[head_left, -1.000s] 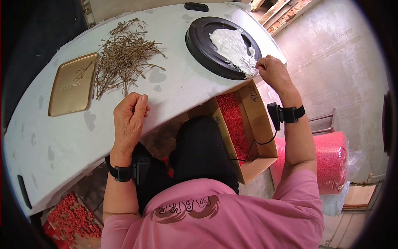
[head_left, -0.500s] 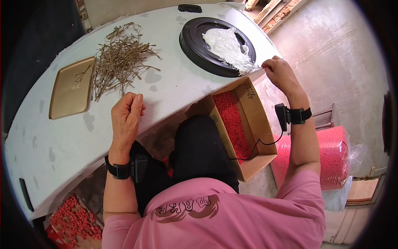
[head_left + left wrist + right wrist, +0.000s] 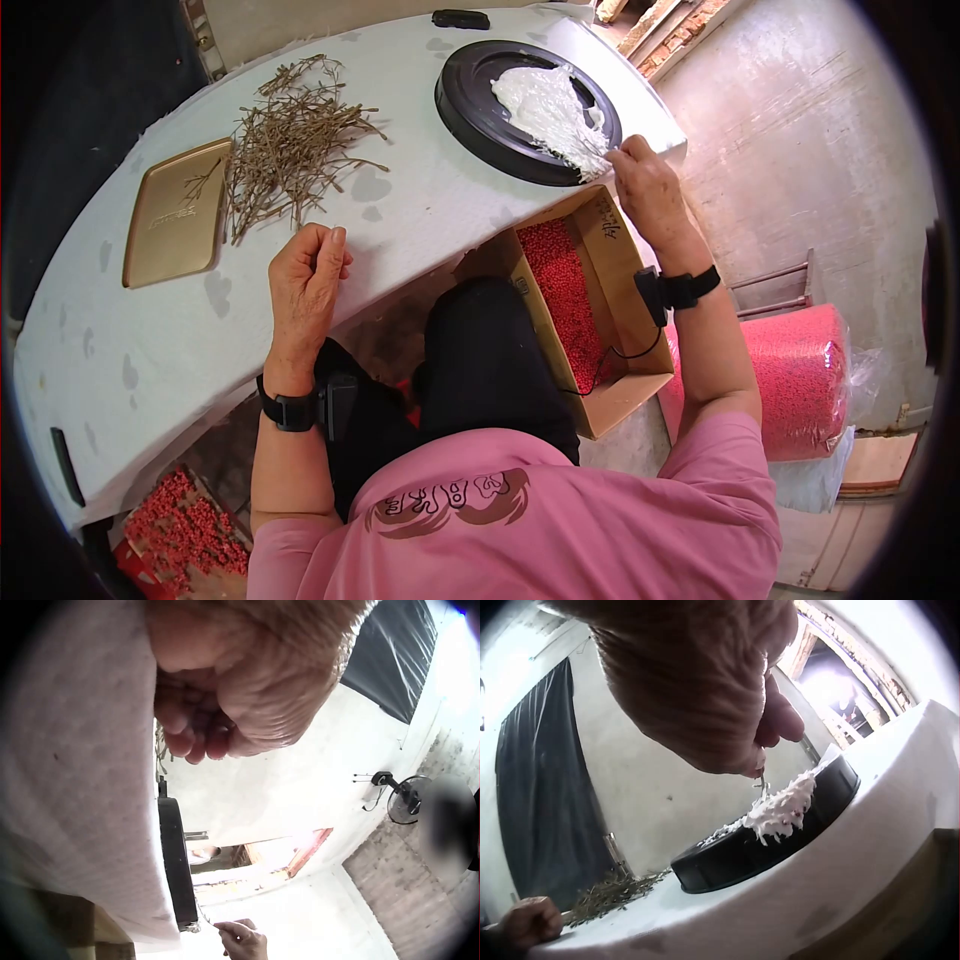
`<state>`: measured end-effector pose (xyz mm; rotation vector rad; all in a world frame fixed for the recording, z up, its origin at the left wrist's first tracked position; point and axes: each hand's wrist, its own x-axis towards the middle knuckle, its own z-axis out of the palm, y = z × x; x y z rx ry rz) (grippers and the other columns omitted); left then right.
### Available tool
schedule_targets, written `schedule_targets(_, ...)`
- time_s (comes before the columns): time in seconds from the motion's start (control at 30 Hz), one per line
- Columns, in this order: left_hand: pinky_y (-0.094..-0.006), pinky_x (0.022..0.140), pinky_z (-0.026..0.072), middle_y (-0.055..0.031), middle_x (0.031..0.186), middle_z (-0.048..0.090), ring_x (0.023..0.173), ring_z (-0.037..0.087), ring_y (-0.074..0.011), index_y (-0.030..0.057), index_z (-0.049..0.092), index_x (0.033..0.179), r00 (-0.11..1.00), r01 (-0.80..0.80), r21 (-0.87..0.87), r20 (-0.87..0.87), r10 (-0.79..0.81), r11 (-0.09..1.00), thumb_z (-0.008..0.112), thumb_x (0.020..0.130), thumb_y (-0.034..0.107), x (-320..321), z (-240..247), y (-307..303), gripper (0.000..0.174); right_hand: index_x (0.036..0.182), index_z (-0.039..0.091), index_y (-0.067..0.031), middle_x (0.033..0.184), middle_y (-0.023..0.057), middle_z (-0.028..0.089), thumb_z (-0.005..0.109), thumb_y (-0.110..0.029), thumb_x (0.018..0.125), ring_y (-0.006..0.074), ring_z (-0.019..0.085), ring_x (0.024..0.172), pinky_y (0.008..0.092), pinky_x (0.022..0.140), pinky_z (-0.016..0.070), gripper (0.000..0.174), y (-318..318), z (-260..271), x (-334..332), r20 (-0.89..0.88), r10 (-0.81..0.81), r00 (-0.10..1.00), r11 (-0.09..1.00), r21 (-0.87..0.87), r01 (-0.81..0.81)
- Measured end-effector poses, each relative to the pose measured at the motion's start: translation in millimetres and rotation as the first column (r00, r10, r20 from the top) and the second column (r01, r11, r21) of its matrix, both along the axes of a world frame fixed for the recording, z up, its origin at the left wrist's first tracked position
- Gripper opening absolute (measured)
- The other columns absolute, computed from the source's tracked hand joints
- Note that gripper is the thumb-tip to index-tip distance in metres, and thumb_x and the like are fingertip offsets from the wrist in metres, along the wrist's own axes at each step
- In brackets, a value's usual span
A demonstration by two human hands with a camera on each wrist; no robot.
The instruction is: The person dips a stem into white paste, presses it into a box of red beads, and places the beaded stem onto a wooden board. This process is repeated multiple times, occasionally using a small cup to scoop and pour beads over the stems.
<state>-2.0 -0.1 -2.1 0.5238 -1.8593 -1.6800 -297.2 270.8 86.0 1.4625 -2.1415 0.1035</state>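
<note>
At the table's right side the right hand (image 3: pixel 650 195) pinches the stem of a thin twig (image 3: pixel 763 782) between thumb and fingers. The twig's white-coated end is over the near edge of a round black lid (image 3: pixel 465 110), which bears a spread of thick white paste (image 3: pixel 540 100). In the right wrist view, white clumps (image 3: pixel 780 810) hang at the lid's rim below the fingers. The left hand (image 3: pixel 305 295) rests at the table's front edge, loosely curled with nothing in it, near a pile of dry brown twigs (image 3: pixel 290 145).
A gold tray (image 3: pixel 155 245) with a small twig on it lies left of the pile. Below the table edge stands a cardboard box (image 3: pixel 630 300) of red beads (image 3: pixel 560 300). A bag of red beads (image 3: pixel 790 370) is at the right, and more red pieces (image 3: pixel 190 530) are at lower left.
The right hand moved out to the right, drawing the twig off the paste, then came back left and closer to the lid. The left hand has stayed almost still.
</note>
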Motion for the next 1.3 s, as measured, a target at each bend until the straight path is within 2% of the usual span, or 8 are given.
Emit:
schedule_targets(0.13, -0.0215, 0.062, 0.0391, 0.0012, 0.076, 0.055, 0.066, 0.047, -0.0062, 0.0046, 0.058, 0.082, 1.0, 0.0, -0.008, -0.007, 0.0, 1.0, 0.056, 0.102, 0.024, 1, 0, 0, 0.027, 0.094, 0.065, -0.0043, 0.089, 0.0129, 0.058, 0.057, 0.003, 0.082, 0.0323, 0.062, 0.078, 0.0403, 0.068, 0.0519, 0.016, 28, 15, 8, 0.011, -0.073, 0.997, 0.997, -0.031, 0.073)
schedule_targets(0.37, -0.02, 0.058, 0.0366, 0.0034, 0.073, 0.054, 0.064, 0.045, -0.0045, 0.0065, 0.057, 0.081, 1.0, -0.011, -0.032, 0.016, 0.012, 0.999, 0.054, 0.103, 0.026, 0, 0, 1, 0.029, 0.102, 0.07, -0.0047, 0.091, 0.0105, 0.06, 0.064, 0.004, 0.084, 0.0249, 0.063, 0.074, 0.0327, 0.066, 0.0517, 0.02, 58, 8, 25, 0.103, -0.092, 0.99, 0.864, -0.487, 0.131)
schedule_targets(0.53, -0.019, 0.057, 0.0368, 0.0043, 0.071, 0.053, 0.063, 0.046, -0.0033, 0.0075, 0.058, 0.081, 0.997, -0.055, -0.007, 0.054, 0.056, 0.998, 0.055, 0.102, 0.026, 0, 3, 3, 0.028, 0.106, 0.07, 0.0014, 0.09, 0.0031, 0.065, 0.062, 0.001, 0.092, 0.0071, 0.059, 0.072, 0.0194, 0.059, 0.0509, 0.015, 89, -36, 48, 0.709, 0.409, 0.575, 0.452, -0.704, 0.547)
schedule_targets(0.73, -0.0194, 0.057, 0.036, 0.0038, 0.074, 0.054, 0.064, 0.046, -0.0036, 0.0088, 0.056, 0.08, 0.992, -0.077, -0.07, 0.092, 0.083, 0.995, 0.053, 0.103, 0.026, -1, -1, 2, 0.029, 0.111, 0.067, 0.0013, 0.088, 0.0056, 0.066, 0.062, -0.002, 0.094, 0.011, 0.061, 0.073, 0.0211, 0.058, 0.0509, 0.018, 122, -85, 78, 0.577, 0.798, 0.172, 0.25, -0.578, 0.777)
schedule_targets(1.03, -0.0185, 0.058, 0.0315, 0.0028, 0.077, 0.053, 0.066, 0.043, -0.0032, 0.009, 0.055, 0.082, 0.983, -0.1, -0.136, 0.14, 0.119, 0.986, 0.052, 0.103, 0.026, -4, -1, 2, 0.028, 0.112, 0.065, -0.0002, 0.094, 0.007, 0.064, 0.061, -0.003, 0.095, 0.012, 0.058, 0.077, 0.0216, 0.059, 0.0471, 0.018, 141, -109, 89, 0.439, 0.898, 0.013, 0.19, -0.414, 0.89)
schedule_targets(1.13, -0.0191, 0.062, 0.037, 0.0028, 0.085, 0.055, 0.07, 0.046, -0.0049, 0.0088, 0.058, 0.087, 0.927, -0.309, -0.315, 0.112, 0.359, 0.897, 0.052, 0.103, 0.023, -15, 0, 29, 0.022, 0.113, 0.065, -0.0003, 0.097, 0.0084, 0.064, 0.06, -0.003, 0.095, 0.0117, 0.057, 0.078, 0.0211, 0.059, 0.0467, 0.019, 138, -120, 88, 0.333, 0.941, -0.057, 0.191, -0.385, 0.903)
schedule_targets(1.2, -0.0215, 0.068, 0.0424, 0.0007, 0.091, 0.056, 0.074, 0.05, -0.0079, 0.006, 0.06, 0.094, 0.955, -0.29, -0.506, -0.098, 0.279, 0.812, 0.053, 0.102, 0.018, -35, 1, 75, 0.016, 0.113, 0.064, -0.0008, 0.099, 0.0092, 0.064, 0.06, -0.003, 0.095, 0.0115, 0.056, 0.078, 0.0208, 0.059, 0.0464, 0.018, 135, -127, 86, 0.249, 0.962, -0.108, 0.194, -0.352, 0.915)
schedule_targets(1.3, -0.0247, 0.073, 0.0473, -0.0046, 0.099, 0.063, 0.082, 0.058, -0.0122, 0.0023, 0.064, 0.095, 0.984, 0.158, -0.538, 0.02, -0.175, 0.828, 0.062, 0.092, 0.002, -81, 3, 148, 0.003, 0.112, 0.064, -0.0021, 0.1, 0.0099, 0.064, 0.06, -0.003, 0.095, 0.0112, 0.056, 0.077, 0.0206, 0.059, 0.0459, 0.017, 124, -134, 87, 0.122, 0.972, -0.201, 0.228, -0.294, 0.928)
